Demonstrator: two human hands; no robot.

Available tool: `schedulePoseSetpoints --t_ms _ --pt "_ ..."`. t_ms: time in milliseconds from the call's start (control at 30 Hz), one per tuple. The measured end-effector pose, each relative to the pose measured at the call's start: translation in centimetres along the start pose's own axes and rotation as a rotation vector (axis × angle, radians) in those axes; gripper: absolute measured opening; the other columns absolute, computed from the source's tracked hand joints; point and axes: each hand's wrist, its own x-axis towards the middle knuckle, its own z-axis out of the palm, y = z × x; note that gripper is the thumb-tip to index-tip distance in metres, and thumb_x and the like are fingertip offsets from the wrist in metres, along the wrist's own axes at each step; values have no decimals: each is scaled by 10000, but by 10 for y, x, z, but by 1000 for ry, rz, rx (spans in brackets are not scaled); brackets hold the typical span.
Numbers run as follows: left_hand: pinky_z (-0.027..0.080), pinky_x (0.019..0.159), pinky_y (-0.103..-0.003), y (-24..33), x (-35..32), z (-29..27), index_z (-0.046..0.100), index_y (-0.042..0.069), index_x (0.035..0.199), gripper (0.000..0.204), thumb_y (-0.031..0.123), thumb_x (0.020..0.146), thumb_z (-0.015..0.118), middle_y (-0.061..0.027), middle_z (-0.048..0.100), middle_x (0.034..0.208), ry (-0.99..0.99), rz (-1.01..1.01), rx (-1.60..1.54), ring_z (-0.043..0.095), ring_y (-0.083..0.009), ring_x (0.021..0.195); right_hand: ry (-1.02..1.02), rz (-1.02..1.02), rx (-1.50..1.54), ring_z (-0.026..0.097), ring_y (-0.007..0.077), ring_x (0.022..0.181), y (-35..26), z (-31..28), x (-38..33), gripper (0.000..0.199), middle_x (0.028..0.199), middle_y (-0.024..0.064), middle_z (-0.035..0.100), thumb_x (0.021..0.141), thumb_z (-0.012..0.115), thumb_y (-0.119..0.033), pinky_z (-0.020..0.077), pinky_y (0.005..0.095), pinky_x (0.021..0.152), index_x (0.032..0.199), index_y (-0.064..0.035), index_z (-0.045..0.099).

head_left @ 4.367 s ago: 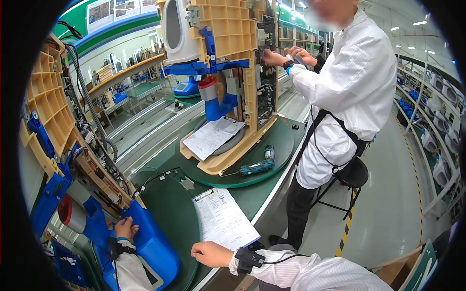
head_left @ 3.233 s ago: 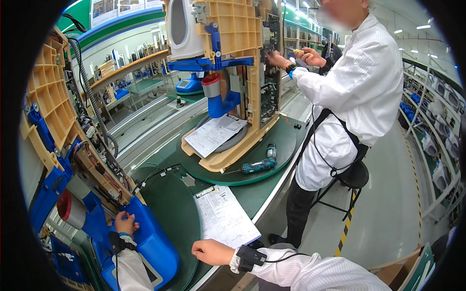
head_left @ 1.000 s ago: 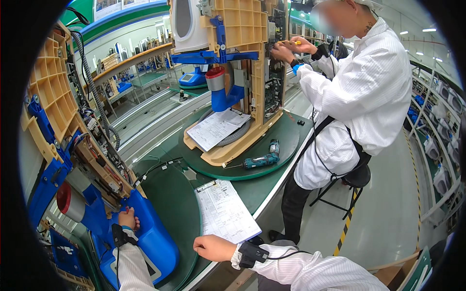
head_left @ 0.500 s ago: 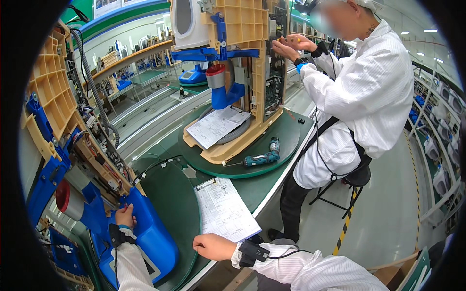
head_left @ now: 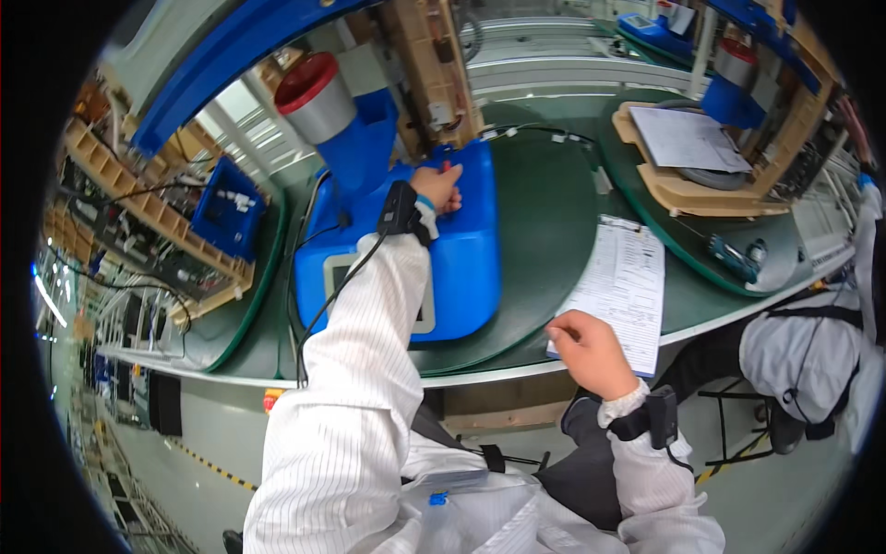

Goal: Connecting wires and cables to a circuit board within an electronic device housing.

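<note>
Our left hand point(head_left: 437, 187) rests fingers together on the blue box point(head_left: 452, 249) on the green table point(head_left: 544, 212) — right hand point(head_left: 591, 351) pinches the paper sheet point(head_left: 623, 286) at the table's near edge.

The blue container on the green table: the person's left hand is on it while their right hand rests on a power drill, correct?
Not quite. The left hand is on the blue container, but the head view shows the right hand resting on the paper sheet, not a drill.
</note>
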Motion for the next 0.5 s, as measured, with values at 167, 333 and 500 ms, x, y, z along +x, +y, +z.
schedulePoseSetpoints --t_ms 167,333,500 --pt "476 453 -334 1 -9 -21 615 8 778 365 350 882 686 -94 591 616 132 11 64 564 -190 469 -36 60 46 617 198 702 1 11 2 194 784 138 664 891 610 -135 480 309 647 959 40 656" --pt "468 436 -319 5 -18 -6 625 19 696 389 359 871 695 -78 587 583 218 234 545 584 -176 483 -28 58 25 615 202 697 2 12 2 195 779 142 662 892 611 -138 478 313 644 955 41 656" --pt "490 427 -301 7 -18 -5 612 0 853 330 322 920 648 -55 578 642 54 51 209 568 -154 495 -30 61 17 615 207 702 8 12 4 194 783 146 660 891 612 -138 478 316 646 952 41 656"
